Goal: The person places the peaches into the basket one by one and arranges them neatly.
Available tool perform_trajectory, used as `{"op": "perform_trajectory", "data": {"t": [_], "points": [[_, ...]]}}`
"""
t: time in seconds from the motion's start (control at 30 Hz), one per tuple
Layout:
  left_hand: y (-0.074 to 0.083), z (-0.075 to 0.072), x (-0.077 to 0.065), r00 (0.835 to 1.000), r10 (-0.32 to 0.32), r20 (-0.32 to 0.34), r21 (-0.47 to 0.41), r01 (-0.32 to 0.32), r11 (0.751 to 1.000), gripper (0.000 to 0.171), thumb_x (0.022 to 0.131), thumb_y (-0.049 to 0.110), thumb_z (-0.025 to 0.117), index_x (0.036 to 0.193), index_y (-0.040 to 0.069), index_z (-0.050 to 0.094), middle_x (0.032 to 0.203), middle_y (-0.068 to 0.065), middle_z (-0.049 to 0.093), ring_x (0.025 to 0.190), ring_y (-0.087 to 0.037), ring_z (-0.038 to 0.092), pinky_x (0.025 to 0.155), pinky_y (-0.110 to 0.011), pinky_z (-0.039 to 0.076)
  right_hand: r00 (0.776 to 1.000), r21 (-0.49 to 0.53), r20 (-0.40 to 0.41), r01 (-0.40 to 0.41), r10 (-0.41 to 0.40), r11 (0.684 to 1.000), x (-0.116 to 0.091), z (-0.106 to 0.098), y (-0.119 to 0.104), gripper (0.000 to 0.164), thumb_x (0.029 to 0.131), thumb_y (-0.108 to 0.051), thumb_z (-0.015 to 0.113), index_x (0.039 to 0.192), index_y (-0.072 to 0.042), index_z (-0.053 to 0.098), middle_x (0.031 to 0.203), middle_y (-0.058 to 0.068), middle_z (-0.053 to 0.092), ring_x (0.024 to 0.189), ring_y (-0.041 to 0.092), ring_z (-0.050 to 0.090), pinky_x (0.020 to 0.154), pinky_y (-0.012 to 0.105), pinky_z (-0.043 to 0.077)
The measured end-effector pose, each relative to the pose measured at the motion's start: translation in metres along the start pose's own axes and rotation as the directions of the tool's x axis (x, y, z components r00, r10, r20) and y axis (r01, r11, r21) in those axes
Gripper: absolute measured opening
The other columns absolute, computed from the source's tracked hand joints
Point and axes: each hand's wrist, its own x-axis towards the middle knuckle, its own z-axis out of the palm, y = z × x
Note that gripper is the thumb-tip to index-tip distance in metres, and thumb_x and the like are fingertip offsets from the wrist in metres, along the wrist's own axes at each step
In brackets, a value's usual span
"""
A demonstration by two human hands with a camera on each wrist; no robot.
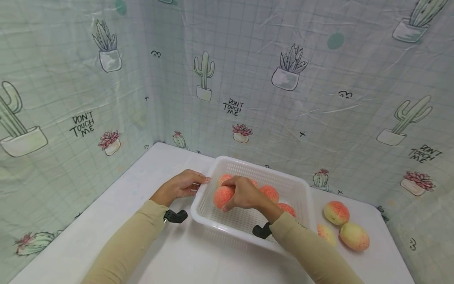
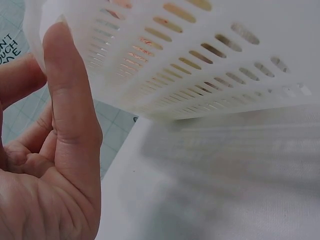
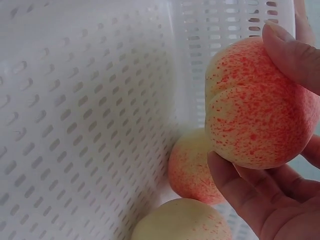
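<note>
My right hand (image 1: 244, 192) grips a red-speckled peach (image 1: 222, 198) between thumb and fingers, over the left part of a white perforated plastic basket (image 1: 241, 230). In the right wrist view the held peach (image 3: 255, 107) hangs above two others, a reddish peach (image 3: 192, 167) and a paler peach (image 3: 182, 222). Several peaches lie along the basket's far and right sides, among them one peach (image 1: 269, 193) partly behind my right wrist. At the basket's left end my left hand (image 1: 182, 184) holds the rim; up close, its thumb (image 2: 70, 95) stands against the slotted wall (image 2: 145, 55).
Outside the basket, on the right of the white table (image 1: 227, 262), lie three yellow-and-red peaches, including an upper peach (image 1: 336, 213) and a lower peach (image 1: 354, 236); my right sleeve partly covers the third. A cactus-print curtain (image 1: 255, 79) surrounds the table's back and sides.
</note>
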Motion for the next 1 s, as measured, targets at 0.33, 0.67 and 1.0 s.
{"op": "perform_trajectory", "data": {"t": [0.33,0.67,1.0], "points": [[0.0,0.001,0.001,1.0,0.013,0.004,0.003,-0.013,1.0,0.037,0.098,0.019,0.072,0.127,-0.003,0.068,0.105,-0.007,0.075,0.092,-0.02,0.07,0.079,-0.035,0.065,1.0,-0.004,0.0,-0.007,0.007,1.0,0.004,0.001,0.003,0.072,0.063,-0.021,0.102,0.128,-0.011,0.073,0.12,0.003,0.073,0.107,0.019,0.063,0.095,0.04,0.06],[0.001,0.001,0.004,1.0,0.003,-0.001,0.005,-0.003,1.0,0.039,0.098,0.02,0.072,0.129,-0.004,0.067,0.107,-0.008,0.074,0.093,-0.02,0.069,0.079,-0.036,0.065,1.0,0.001,0.01,0.005,-0.005,1.0,0.007,0.002,0.005,0.067,0.063,-0.022,0.102,0.124,-0.011,0.075,0.113,0.001,0.073,0.105,0.019,0.061,0.09,0.037,0.061],[0.003,0.001,0.005,1.0,-0.009,-0.003,-0.002,0.009,1.0,0.038,0.098,0.02,0.073,0.129,-0.002,0.068,0.108,-0.008,0.074,0.093,-0.02,0.069,0.081,-0.037,0.065,1.0,-0.003,0.025,-0.003,0.003,1.0,0.011,0.001,0.005,0.064,0.063,-0.02,0.101,0.121,-0.011,0.076,0.112,0.002,0.072,0.103,0.019,0.061,0.088,0.037,0.061]]}}
